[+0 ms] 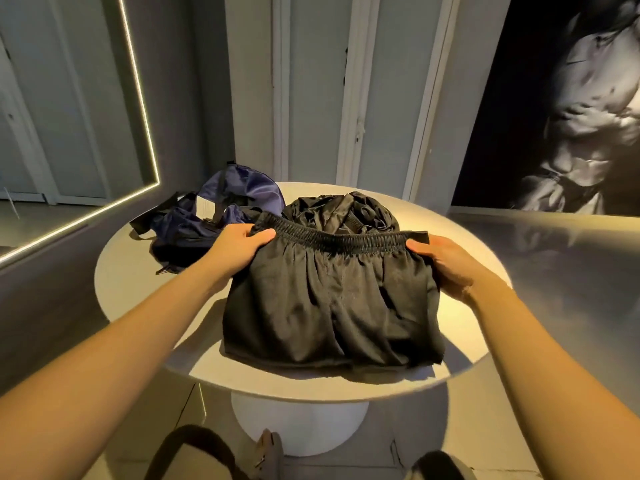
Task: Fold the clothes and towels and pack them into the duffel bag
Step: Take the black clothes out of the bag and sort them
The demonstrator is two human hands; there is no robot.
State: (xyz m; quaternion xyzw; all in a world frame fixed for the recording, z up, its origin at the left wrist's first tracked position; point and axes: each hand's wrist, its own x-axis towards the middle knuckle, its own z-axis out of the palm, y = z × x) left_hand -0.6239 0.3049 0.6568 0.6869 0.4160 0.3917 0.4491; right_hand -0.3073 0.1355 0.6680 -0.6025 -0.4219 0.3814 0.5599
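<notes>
I pinch the shorts [332, 299] waistband with left hand [242, 245] and right hand [443, 263]; slippery fabric may bunch, skewing the fold

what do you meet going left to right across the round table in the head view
navy blue shiny fabric duffel bag → left hand → black satin garment with an elastic waistband → right hand; the crumpled black cloth pile behind the garment overlaps it, so it is left out

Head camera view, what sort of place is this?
Probably a gym changing room or studio: tall locker-like doors, an LED-edged mirror, and a large black-and-white wall photo.
</notes>
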